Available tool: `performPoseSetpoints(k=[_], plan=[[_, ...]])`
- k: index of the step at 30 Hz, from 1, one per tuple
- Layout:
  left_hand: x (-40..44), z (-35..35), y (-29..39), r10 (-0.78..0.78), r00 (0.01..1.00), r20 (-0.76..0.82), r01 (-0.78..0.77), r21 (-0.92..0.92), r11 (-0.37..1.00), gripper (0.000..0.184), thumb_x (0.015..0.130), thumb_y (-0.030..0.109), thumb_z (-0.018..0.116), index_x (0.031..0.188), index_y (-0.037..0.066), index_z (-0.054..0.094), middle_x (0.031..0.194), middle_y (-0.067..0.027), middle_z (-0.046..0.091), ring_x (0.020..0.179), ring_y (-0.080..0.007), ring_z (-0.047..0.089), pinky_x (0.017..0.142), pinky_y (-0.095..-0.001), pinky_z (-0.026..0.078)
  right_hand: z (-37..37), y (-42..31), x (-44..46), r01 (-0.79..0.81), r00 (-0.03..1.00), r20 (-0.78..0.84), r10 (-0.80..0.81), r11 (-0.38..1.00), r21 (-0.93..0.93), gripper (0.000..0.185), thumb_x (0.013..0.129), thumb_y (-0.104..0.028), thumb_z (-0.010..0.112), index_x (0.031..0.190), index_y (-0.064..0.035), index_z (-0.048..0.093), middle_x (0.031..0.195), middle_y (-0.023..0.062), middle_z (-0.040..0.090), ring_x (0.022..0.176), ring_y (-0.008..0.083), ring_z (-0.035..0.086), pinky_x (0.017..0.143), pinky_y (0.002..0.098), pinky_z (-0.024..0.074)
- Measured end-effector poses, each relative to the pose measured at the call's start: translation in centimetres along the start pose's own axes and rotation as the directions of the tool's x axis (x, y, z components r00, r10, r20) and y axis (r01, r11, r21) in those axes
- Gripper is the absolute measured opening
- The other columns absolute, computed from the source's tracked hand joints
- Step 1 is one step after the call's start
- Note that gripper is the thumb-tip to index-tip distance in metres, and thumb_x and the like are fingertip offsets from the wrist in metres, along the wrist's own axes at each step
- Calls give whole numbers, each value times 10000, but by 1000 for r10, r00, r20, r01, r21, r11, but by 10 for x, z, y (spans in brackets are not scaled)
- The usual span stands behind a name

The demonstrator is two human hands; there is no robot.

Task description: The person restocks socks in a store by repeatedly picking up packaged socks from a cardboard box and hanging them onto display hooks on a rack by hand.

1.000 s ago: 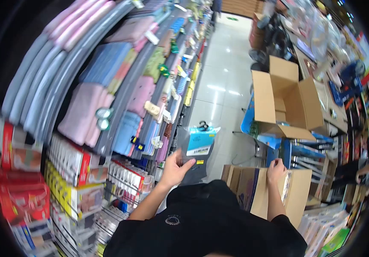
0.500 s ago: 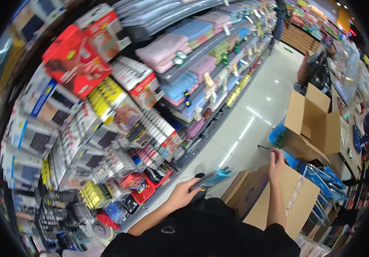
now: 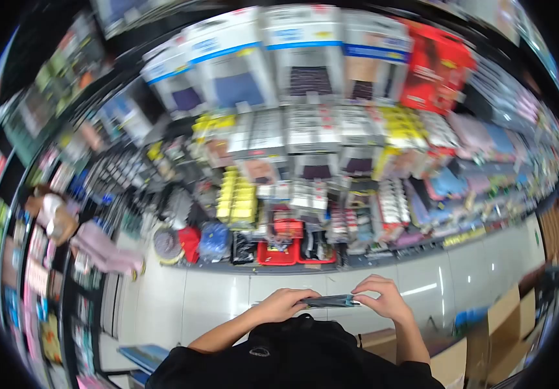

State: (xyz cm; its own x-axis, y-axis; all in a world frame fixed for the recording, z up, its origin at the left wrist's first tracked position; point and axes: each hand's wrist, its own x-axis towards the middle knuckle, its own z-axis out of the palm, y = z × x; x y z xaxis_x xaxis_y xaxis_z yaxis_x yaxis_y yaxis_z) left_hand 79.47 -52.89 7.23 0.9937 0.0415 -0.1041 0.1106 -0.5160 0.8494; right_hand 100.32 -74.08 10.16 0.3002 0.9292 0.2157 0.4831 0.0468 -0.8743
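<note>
Blurred shelves (image 3: 383, 262) rise beyond the left hand (image 3: 281, 305), which clasps an edge-on packet (image 3: 330, 301); whether the right hand (image 3: 383, 299) pinches it, I can't tell.

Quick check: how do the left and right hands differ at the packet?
The left hand is closed on one end of the packet; the right hand is open at the teal end, contact unclear. The left hand looks bunched, while the right hand's thumb stands apart. Both are bare.
</note>
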Motion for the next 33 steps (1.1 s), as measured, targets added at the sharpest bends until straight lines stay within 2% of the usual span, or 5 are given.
performPoseSetpoints(k=[9, 21, 25, 30, 33], plan=[[-176, -109, -102, -198, 947, -254, 187, -67, 980, 374, 881, 81, 595, 1254, 87, 565, 1086, -164, 671, 965, -369, 652, 826, -432, 514, 178, -59, 179, 246, 886, 421, -196, 967, -68, 137, 777, -146, 771, 848, -57, 695, 802, 75, 663, 812, 266, 633, 731, 360, 490], [-290, -174, -148, -323, 837, -443, 275, -170, 946, 361, 888, 78, 584, 1247, 78, 548, 1025, -195, 669, 918, -388, 654, 788, -447, 508, 313, -110, 287, 452, 753, 588, -295, 881, -137, 114, 808, -102, 718, 876, -45, 646, 833, 74, 640, 828, 283, 601, 724, 375, 470], [-298, -199, -142, -335, 807, -487, 257, -222, 941, 364, 880, 60, 589, 1241, 49, 543, 1006, -209, 658, 917, -393, 645, 796, -433, 506, 323, -118, 310, 475, 751, 555, -357, 876, -80, 134, 817, -116, 718, 896, -37, 643, 862, 92, 637, 857, 291, 611, 780, 378, 483], [-309, -233, -163, -424, 535, -731, 208, -372, 904, 362, 888, 142, 674, 1205, -1, 574, 944, -109, 649, 839, -145, 605, 738, -324, 484, 333, -103, 329, 338, 941, -19, -338, 935, 108, 159, 826, -10, 675, 979, 14, 637, 967, 137, 665, 892, 252, 649, 809, 335, 510], [-304, -287, -143, -332, 447, -830, -176, -446, 877, 455, 886, 70, 683, 1290, -13, 491, 1133, -61, 641, 988, -122, 612, 868, -291, 498, 343, -93, 338, 284, 959, -68, -275, 941, 185, 124, 841, -3, 657, 961, 12, 633, 952, 129, 666, 868, 228, 646, 792, 319, 506]])
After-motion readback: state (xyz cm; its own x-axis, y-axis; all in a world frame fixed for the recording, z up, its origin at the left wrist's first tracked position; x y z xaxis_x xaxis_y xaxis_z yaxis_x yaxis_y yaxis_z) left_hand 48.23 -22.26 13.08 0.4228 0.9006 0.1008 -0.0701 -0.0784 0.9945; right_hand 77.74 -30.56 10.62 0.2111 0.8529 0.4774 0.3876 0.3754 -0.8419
